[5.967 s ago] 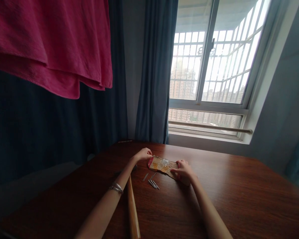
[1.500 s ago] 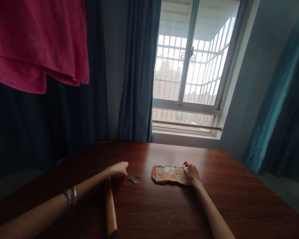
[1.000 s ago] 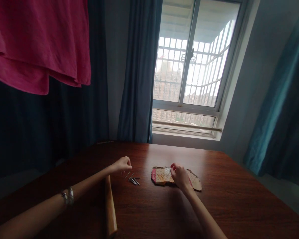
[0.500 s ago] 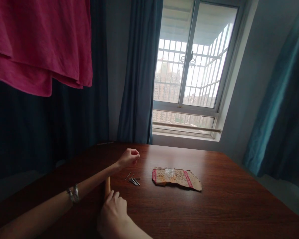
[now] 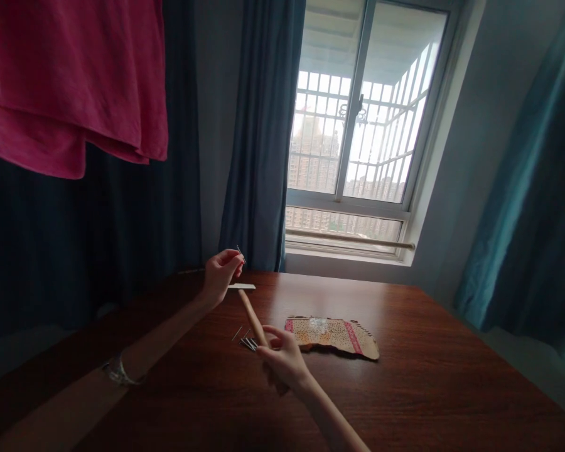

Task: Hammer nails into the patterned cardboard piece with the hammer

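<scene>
Pinched between the fingertips of my left hand (image 5: 221, 276) is a thin nail (image 5: 240, 251), raised above the far left part of the table. My right hand (image 5: 286, 359) is closed around the wooden handle of a hammer (image 5: 250, 314). The hammer's pale metal head points away from me, close beside my left hand, which may cover part of it. Several loose nails (image 5: 247, 343) lie on the table just left of my right hand. A patterned piece of cardboard (image 5: 334, 335) with torn edges lies flat to the right, its left end partly behind my right hand.
The brown wooden table (image 5: 405, 395) reaches to a window (image 5: 353, 125) with a rail along its bottom. Blue curtains (image 5: 258, 125) hang on both sides. A pink cloth (image 5: 75, 88) hangs at the upper left.
My left hand has risen and moved left with the nail. My right hand has moved right and up, bringing the hammer out from behind my left forearm into view.
</scene>
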The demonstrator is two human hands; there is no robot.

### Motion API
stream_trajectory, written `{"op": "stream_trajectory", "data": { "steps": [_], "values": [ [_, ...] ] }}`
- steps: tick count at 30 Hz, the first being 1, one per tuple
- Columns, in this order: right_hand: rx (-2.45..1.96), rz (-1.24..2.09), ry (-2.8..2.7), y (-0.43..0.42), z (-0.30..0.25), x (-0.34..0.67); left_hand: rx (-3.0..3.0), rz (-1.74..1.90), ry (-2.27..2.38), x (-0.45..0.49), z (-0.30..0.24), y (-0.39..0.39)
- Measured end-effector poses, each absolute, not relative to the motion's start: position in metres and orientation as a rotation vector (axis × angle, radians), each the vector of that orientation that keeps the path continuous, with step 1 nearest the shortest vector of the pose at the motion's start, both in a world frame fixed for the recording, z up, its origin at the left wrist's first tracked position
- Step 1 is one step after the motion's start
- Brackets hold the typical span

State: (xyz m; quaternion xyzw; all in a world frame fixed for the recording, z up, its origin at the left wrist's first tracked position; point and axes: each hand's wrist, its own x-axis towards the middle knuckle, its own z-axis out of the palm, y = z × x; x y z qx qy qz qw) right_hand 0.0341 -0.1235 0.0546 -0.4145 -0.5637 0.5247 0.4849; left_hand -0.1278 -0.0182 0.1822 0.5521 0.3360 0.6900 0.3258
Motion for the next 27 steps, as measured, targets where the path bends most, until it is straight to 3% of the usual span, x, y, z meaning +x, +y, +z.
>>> {"op": "stream_trajectory", "data": {
  "steps": [4,14,20,27],
  "values": [
    [-0.85,1.283,-1.047,-0.119,0.067,0.094,1.423,1.818,0.854,-0.121,0.17,-0.012],
    [-0.568,1.551,-0.601,-0.103,0.044,0.244,1.979,1.129,0.937,-0.025,0.054,-0.002],
    [-0.443,1.628,-0.49,-0.093,0.027,0.267,1.999,0.894,0.985,0.018,0.021,0.013],
    [-0.34,1.682,-0.514,-0.098,0.03,0.273,1.995,0.888,0.978,0.026,0.011,0.024]
  ]
}}
